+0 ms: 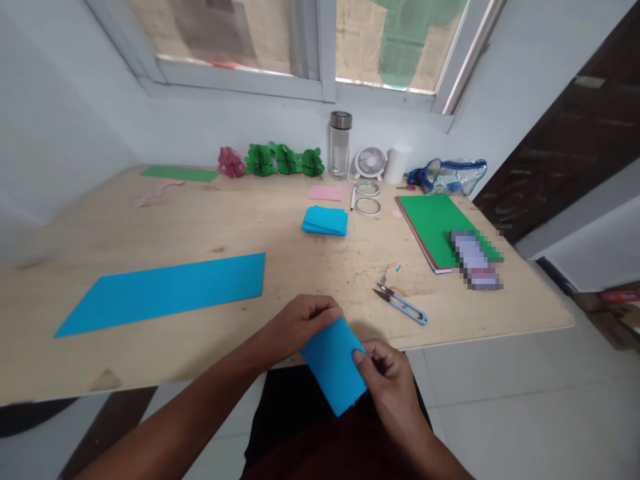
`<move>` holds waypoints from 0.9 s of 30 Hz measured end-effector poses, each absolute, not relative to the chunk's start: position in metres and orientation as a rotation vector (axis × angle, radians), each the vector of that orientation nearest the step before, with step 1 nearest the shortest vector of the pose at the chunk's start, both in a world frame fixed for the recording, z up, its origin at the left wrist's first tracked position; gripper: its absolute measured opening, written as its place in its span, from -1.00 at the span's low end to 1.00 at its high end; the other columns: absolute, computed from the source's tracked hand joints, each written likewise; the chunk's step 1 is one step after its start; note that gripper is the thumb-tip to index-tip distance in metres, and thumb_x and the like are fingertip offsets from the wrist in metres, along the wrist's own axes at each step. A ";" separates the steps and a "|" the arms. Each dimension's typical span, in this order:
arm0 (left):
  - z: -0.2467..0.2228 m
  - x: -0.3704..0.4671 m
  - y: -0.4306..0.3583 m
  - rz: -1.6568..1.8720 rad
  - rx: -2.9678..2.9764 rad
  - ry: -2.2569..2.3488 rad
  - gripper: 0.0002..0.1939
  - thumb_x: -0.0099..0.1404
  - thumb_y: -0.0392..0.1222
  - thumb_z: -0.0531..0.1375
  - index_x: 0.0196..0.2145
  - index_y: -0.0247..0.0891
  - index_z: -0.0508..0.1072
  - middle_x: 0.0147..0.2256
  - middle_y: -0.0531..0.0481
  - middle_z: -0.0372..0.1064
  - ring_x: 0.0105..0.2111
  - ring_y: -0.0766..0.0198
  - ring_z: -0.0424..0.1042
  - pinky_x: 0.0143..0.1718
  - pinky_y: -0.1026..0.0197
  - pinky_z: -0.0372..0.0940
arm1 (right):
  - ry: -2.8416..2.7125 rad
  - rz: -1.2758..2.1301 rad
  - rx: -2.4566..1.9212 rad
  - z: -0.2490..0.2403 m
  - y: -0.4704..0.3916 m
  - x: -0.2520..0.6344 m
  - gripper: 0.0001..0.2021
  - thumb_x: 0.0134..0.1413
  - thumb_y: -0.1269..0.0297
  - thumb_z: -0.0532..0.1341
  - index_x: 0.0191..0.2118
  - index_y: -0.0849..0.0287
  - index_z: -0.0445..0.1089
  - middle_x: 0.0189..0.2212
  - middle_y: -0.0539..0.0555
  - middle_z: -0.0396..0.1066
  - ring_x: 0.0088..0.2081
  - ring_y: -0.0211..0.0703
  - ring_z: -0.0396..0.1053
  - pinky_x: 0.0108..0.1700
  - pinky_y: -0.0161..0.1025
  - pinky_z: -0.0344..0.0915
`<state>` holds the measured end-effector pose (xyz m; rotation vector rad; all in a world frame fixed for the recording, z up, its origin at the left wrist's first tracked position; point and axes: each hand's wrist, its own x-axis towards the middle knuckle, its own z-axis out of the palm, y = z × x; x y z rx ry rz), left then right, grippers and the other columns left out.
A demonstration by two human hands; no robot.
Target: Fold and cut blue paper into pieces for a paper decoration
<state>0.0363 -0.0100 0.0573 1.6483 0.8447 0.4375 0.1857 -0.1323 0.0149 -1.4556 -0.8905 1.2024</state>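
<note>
A small blue rectangle of paper is held tilted at the table's front edge, over my lap. My left hand grips its upper left side, thumb on top and fingers curled behind. On the right side, my right hand pinches the edge between thumb and bent fingers. Beyond my hands lies a stack of small blue paper pieces. A long blue paper strip lies flat to the left. Thread snips with a light blue handle rest on the table to the right.
The wooden table stands against a wall below a window. At its back are green paper shapes, a glass bottle, a small fan and a clear pouch. Green sheets and a blurred phone-like object lie right.
</note>
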 end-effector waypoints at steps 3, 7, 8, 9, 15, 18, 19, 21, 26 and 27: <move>0.053 0.034 -0.009 0.477 1.639 0.874 -0.67 0.23 0.06 0.13 -0.30 -0.28 0.44 -0.51 0.09 0.30 -0.50 0.35 0.24 -0.46 0.30 0.19 | -0.872 1.131 -1.462 0.016 -0.125 0.186 -0.61 0.08 -0.07 0.22 -0.48 0.20 0.41 -0.64 -0.06 0.27 -0.58 -0.31 0.19 -0.53 -0.35 0.16; 0.046 0.033 0.000 0.527 1.664 0.918 -0.70 0.23 0.01 0.14 -0.31 -0.31 0.46 -0.51 0.07 0.32 -0.49 0.32 0.29 -0.45 0.28 0.22 | -1.071 1.076 -1.460 0.017 -0.116 0.199 -0.66 0.16 0.01 0.17 -0.38 0.20 0.47 -0.54 0.00 0.43 -0.49 -0.23 0.35 -0.47 -0.33 0.28; 0.044 0.034 0.003 0.534 1.709 0.928 -0.72 0.23 -0.01 0.14 -0.34 -0.31 0.47 -0.51 0.07 0.33 -0.48 0.31 0.31 -0.45 0.28 0.22 | -1.155 1.034 -1.471 0.017 -0.116 0.205 -0.70 0.19 0.06 0.15 -0.30 0.19 0.50 -0.46 0.03 0.49 -0.42 -0.19 0.41 -0.40 -0.30 0.33; 0.042 0.037 0.007 0.539 1.769 0.939 -0.73 0.24 -0.04 0.13 -0.36 -0.31 0.48 -0.50 0.06 0.35 -0.47 0.30 0.32 -0.44 0.27 0.23 | -1.223 0.941 -1.509 0.017 -0.116 0.212 -0.72 0.21 0.11 0.14 -0.22 0.18 0.50 -0.36 0.06 0.53 -0.34 -0.15 0.45 -0.32 -0.26 0.38; 0.024 0.059 0.016 0.569 2.396 1.022 -0.80 0.28 -0.23 0.09 -0.27 -0.27 0.51 -0.31 -0.07 0.49 -0.31 0.16 0.42 -0.26 0.12 0.31 | -1.702 0.067 -1.631 0.013 -0.120 0.236 -0.68 0.24 0.37 0.07 0.06 0.18 0.38 -0.05 0.18 0.48 -0.02 0.00 0.41 0.02 -0.02 0.33; 0.017 0.063 0.005 0.630 2.750 1.057 -0.80 0.30 -0.27 0.09 -0.24 -0.30 0.51 -0.26 -0.17 0.49 -0.22 0.04 0.41 -0.21 0.00 0.31 | -1.978 -0.037 -1.575 0.006 -0.121 0.229 -0.64 0.23 0.41 0.07 0.12 0.22 0.33 0.05 0.20 0.42 0.09 0.04 0.32 0.09 0.04 0.26; 0.016 0.062 -0.001 0.673 2.838 1.038 -0.80 0.31 -0.27 0.08 -0.22 -0.31 0.51 -0.24 -0.19 0.48 -0.19 0.02 0.40 -0.19 -0.03 0.30 | -2.041 -0.033 -1.564 0.004 -0.122 0.226 -0.64 0.24 0.40 0.08 0.12 0.22 0.33 0.07 0.20 0.41 0.11 0.04 0.31 0.11 0.05 0.25; 0.013 0.059 -0.016 0.794 2.958 0.950 -0.76 0.35 -0.30 0.05 -0.16 -0.32 0.50 -0.15 -0.21 0.48 -0.10 0.01 0.39 -0.08 -0.06 0.27 | -2.107 -0.018 -1.549 0.001 -0.124 0.224 -0.65 0.24 0.39 0.09 0.11 0.21 0.34 0.07 0.18 0.41 0.12 0.04 0.30 0.12 0.07 0.23; 0.002 0.046 -0.060 0.807 2.948 0.852 -0.65 0.35 -0.09 0.10 0.00 -0.28 0.46 0.09 -0.17 0.37 0.14 -0.04 0.24 0.20 -0.15 0.04 | -2.041 -0.120 -1.546 0.003 -0.123 0.247 -0.67 0.23 0.44 0.08 0.09 0.22 0.35 0.04 0.19 0.43 0.09 0.01 0.31 0.09 0.03 0.23; -0.001 0.044 -0.066 0.750 2.940 0.863 -0.59 0.33 -0.01 0.12 0.04 -0.25 0.44 0.12 -0.17 0.33 0.16 -0.06 0.22 0.21 -0.17 0.01 | -2.008 -0.181 -1.596 0.004 -0.121 0.255 -0.66 0.23 0.43 0.08 0.09 0.21 0.35 0.04 0.21 0.43 0.08 0.03 0.32 0.07 0.03 0.24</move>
